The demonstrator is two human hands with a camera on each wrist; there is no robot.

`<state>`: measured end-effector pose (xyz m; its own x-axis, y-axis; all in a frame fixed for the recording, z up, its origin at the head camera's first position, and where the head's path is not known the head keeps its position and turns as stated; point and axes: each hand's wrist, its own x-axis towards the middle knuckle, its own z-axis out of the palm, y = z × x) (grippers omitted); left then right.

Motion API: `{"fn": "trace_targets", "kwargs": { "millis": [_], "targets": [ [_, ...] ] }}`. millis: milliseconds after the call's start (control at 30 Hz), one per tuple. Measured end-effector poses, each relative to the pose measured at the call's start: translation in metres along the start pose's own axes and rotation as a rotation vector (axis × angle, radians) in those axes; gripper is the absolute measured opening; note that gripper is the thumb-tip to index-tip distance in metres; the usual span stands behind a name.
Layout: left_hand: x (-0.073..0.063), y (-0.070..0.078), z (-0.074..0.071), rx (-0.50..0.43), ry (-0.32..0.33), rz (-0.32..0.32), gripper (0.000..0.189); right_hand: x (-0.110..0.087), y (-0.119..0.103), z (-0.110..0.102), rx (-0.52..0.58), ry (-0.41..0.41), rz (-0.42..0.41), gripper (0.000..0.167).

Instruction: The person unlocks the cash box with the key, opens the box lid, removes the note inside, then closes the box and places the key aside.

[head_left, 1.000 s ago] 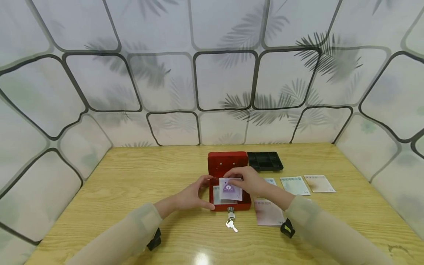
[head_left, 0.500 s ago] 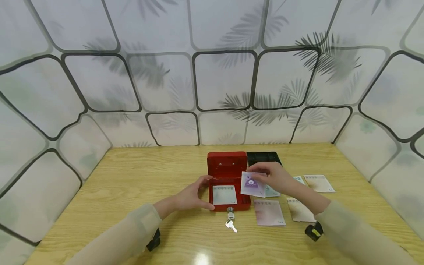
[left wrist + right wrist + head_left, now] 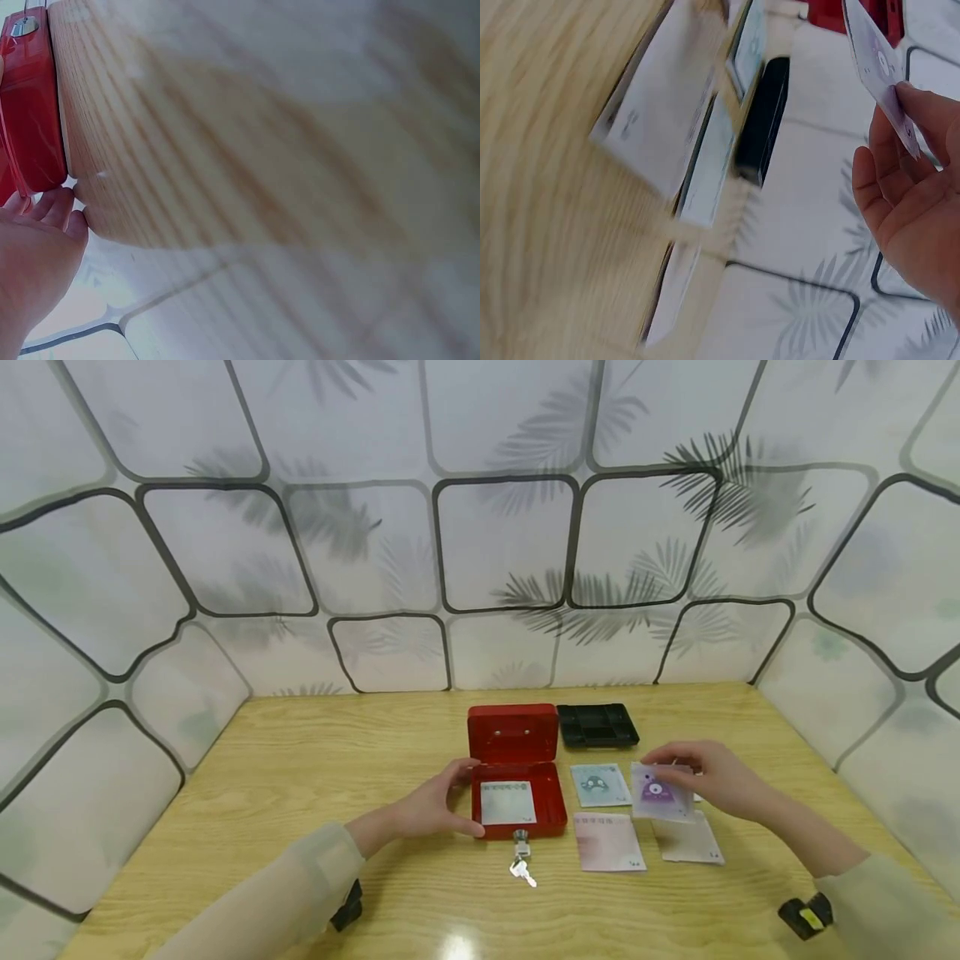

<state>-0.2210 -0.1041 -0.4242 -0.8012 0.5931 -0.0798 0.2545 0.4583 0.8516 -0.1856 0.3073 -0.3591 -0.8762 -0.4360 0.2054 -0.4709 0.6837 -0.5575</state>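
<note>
In the head view my left hand [image 3: 432, 802] holds the left side of an open red cash box [image 3: 557, 802], thumb at the front corner and fingers at the back. One pale note [image 3: 507, 802] lies inside the box. My right hand [image 3: 723, 781] pinches purple notes printed with a one-eyed monster [image 3: 657, 792] between thumb and fingers. They are raised above the other notes, and the right wrist view shows the purple notes [image 3: 874, 56] edge-on. The left wrist view catches fingers [image 3: 56, 206] at a corner of the red box [image 3: 34, 112].
A black compartment tray [image 3: 598, 725] stands behind the notes. On the wooden table [image 3: 337, 735] lie a blue-green note [image 3: 601, 786], a pink note [image 3: 609, 842] and a beige note [image 3: 690, 841]. Keys [image 3: 522, 870] hang from the lock at the box's front.
My right hand has lifted the purple notes out of the cash box and carried them right, over the notes on the table. My left hand has stayed at the box.
</note>
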Motion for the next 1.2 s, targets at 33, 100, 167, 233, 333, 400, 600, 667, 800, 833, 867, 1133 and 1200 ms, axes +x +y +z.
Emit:
{"fn": "trace_targets", "kwargs": {
  "millis": [33, 100, 167, 233, 333, 400, 600, 667, 800, 833, 867, 1133, 1200],
  "targets": [
    [0.000, 0.000, 0.000, 0.000, 0.001, 0.001, 0.089, -0.004, 0.004, -0.003, -0.009, 0.007, 0.004, 0.017],
    [0.000, 0.000, 0.000, 0.003, 0.003, 0.003, 0.089, -0.012, 0.011, -0.009, -0.034, 0.022, 0.009, 0.017],
    [0.000, 0.000, 0.000, 0.003, 0.006, 0.004, 0.089, -0.019, 0.019, -0.014, -0.052, 0.031, 0.017, 0.017],
    [0.000, 0.000, 0.000, 0.007, 0.007, 0.003, 0.089, -0.025, 0.028, -0.018, -0.071, 0.050, 0.023, 0.017],
    [0.000, 0.001, 0.000, 0.010, 0.004, -0.004, 0.090, -0.034, 0.042, -0.024, -0.100, 0.064, 0.021, 0.017],
    [0.000, 0.001, -0.001, 0.012, 0.003, -0.006, 0.090, -0.039, 0.052, -0.027, -0.123, 0.074, 0.019, 0.016],
    [0.001, -0.001, 0.000, -0.001, 0.003, -0.005, 0.090, -0.051, 0.077, -0.033, -0.129, 0.056, 0.008, 0.014],
    [0.001, -0.001, 0.000, 0.002, 0.003, -0.006, 0.090, -0.054, 0.082, -0.034, -0.121, 0.035, 0.008, 0.013],
    [0.001, 0.000, 0.001, 0.009, 0.002, -0.011, 0.092, -0.060, 0.091, -0.034, -0.135, 0.003, 0.041, 0.012],
    [0.001, 0.000, 0.001, 0.010, 0.001, -0.013, 0.092, -0.061, 0.093, -0.033, -0.149, -0.003, 0.049, 0.011],
    [0.000, 0.000, 0.001, 0.010, 0.001, -0.014, 0.093, -0.062, 0.094, -0.032, -0.157, -0.008, 0.058, 0.011],
    [0.000, -0.001, 0.000, 0.010, 0.001, -0.012, 0.092, -0.067, 0.103, -0.027, -0.178, -0.079, 0.203, 0.020],
    [0.000, 0.000, 0.000, 0.005, 0.001, -0.011, 0.092, -0.068, 0.104, -0.025, -0.174, -0.088, 0.209, 0.022]
  ]
}}
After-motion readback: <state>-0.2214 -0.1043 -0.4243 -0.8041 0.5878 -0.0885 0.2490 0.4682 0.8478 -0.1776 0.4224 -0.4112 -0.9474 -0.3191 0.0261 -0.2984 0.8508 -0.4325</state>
